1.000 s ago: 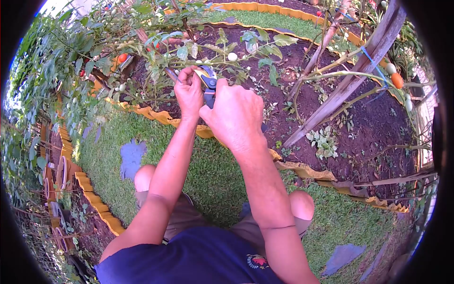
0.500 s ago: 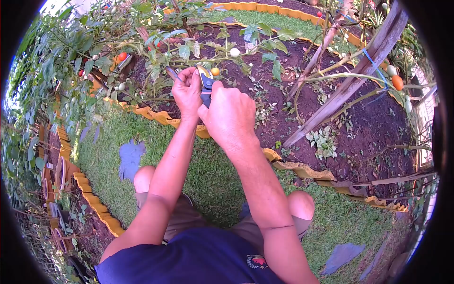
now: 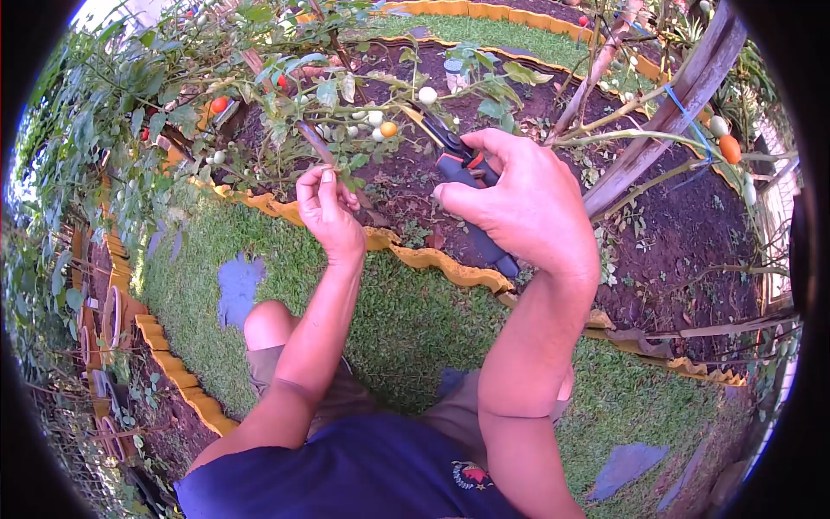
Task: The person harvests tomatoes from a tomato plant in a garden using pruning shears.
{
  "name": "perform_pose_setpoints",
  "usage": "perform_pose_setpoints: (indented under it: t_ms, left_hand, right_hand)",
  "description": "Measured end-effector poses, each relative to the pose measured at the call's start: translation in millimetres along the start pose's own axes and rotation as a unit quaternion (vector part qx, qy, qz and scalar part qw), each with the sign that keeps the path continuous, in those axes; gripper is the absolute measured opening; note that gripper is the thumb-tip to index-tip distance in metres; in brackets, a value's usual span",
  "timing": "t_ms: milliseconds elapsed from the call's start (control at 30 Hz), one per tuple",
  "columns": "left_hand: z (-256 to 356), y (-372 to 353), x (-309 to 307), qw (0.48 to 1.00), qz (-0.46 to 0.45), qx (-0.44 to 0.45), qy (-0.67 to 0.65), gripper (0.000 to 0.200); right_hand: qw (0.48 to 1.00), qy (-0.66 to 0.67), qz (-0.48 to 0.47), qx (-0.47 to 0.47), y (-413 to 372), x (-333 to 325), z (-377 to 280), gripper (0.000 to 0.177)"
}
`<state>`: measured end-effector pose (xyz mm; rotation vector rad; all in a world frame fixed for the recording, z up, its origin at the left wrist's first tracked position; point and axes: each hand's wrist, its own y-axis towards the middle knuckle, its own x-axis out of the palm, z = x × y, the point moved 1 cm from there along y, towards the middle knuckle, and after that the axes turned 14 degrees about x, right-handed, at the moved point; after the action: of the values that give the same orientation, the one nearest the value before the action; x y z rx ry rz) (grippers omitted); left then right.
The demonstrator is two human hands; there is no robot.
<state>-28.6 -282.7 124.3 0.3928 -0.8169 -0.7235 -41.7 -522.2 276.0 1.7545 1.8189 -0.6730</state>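
My right hand [image 3: 536, 199] holds a pair of pruning shears [image 3: 468, 169] with dark grey and red handles, the blades pointing up and left. Near the blade tips hang a yellow-orange tomato [image 3: 388, 129] and several pale green ones on the tomato plant [image 3: 333, 91]. Lower and to the left, my left hand [image 3: 331, 216] is closed, thumb against fingers, at a small green leafy sprig [image 3: 349, 176]. Part of the sprig is hidden by the fingers. A brown stem [image 3: 315, 141] slants just above that hand.
A weathered wooden stake [image 3: 666, 121] with blue string leans at the right, beside an orange tomato [image 3: 730, 150]. Wavy yellow edging [image 3: 450, 265] separates the soil bed [image 3: 653, 246] from the grass [image 3: 393, 320]. Red tomatoes [image 3: 219, 105] hang at upper left.
My right hand has moved right with the shears, away from the stem. My left hand has come down and slightly left, parting from the shears. The tomato cluster is now uncovered.
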Motion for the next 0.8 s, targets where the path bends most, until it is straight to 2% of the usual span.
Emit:
perform_pose_setpoints:
  t_ms: [33, 100, 167, 200, 233, 267, 300, 333, 367, 400, 433, 467, 500, 567, 633, 733, 800]
  left_hand:
    - [-1, -6, -5, 1.0, -0.008, -0.003, 0.001, 0.006]
    - [-8, -27, -13, 0.996, -0.05, -0.049, 0.046, 0.005]
    - [-24, -61, -9, 0.977, -0.141, -0.145, 0.06, 0.01]
    - [-45, -74, -12, 0.936, -0.25, -0.222, 0.11, 0.037]
    - [-50, -84, -10, 0.866, -0.386, -0.207, 0.242, 0.063]
    - [-55, -94, -8, 0.764, -0.515, -0.161, 0.353, 0.091]
    - [-41, -99, 1, 0.731, -0.576, -0.167, 0.326, 0.094]
    - [-6, -91, 22, 0.667, -0.647, -0.18, 0.321, 0.088]
    - [12, -86, 29, 0.61, -0.73, -0.112, 0.287, 0.074]
    - [40, -75, 42, 0.547, -0.801, -0.108, 0.217, 0.058]
    - [57, -75, 40, 0.564, -0.818, -0.072, 0.089, 0.051]
    - [92, -60, 58, 0.53, -0.842, -0.103, 0.007, 0.052]
    - [115, -51, 72, 0.499, -0.853, -0.14, -0.064, 0.043]
    - [146, -51, 95, 0.523, -0.851, -0.047, -0.022, 0.03]
    - [179, -61, 117, 0.649, -0.758, 0.014, -0.065, 0.022]
    - [215, -84, 152, 0.624, -0.718, 0.001, -0.308, 0.013]
    - [238, -104, 167, 0.594, -0.702, 0.039, -0.39, 0.014]
  right_hand:
    - [1.0, -0.007, -0.015, 0.008, 0, -4, 0, 0.065]
    - [1.0, 0.01, -0.009, 0.006, 0, -5, 2, 0.065]
    - [1.0, 0.029, -0.006, 0.006, -2, -7, 1, 0.068]
    - [0.999, 0.034, -0.008, 0.006, -2, -7, 2, 0.068]
    - [0.999, 0.038, -0.009, 0.005, -2, -6, 4, 0.069]
    - [0.999, 0.041, -0.01, 0.002, -1, -7, 5, 0.07]
    - [0.998, 0.043, -0.031, 0.027, 0, -9, 7, 0.071]
    - [0.998, 0.049, -0.027, 0.03, 0, -10, 9, 0.07]
    - [0.998, 0.056, -0.023, 0.033, 1, -9, 13, 0.07]
    - [0.997, 0.062, -0.02, 0.036, 3, -10, 14, 0.07]
    - [0.995, 0.068, -0.034, 0.058, 3, -12, 13, 0.066]
    - [0.994, 0.082, -0.033, 0.056, 4, -12, 13, 0.065]
    - [0.993, 0.098, -0.031, 0.054, 7, -11, 14, 0.064]
    - [0.991, 0.125, -0.028, 0.041, 10, -10, 15, 0.059]
    - [0.983, 0.164, -0.057, 0.057, 8, -13, 12, 0.059]
    - [0.983, 0.169, -0.039, 0.055, 8, -14, 12, 0.06]
    - [0.976, 0.205, -0.044, 0.061, 7, -12, 13, 0.057]
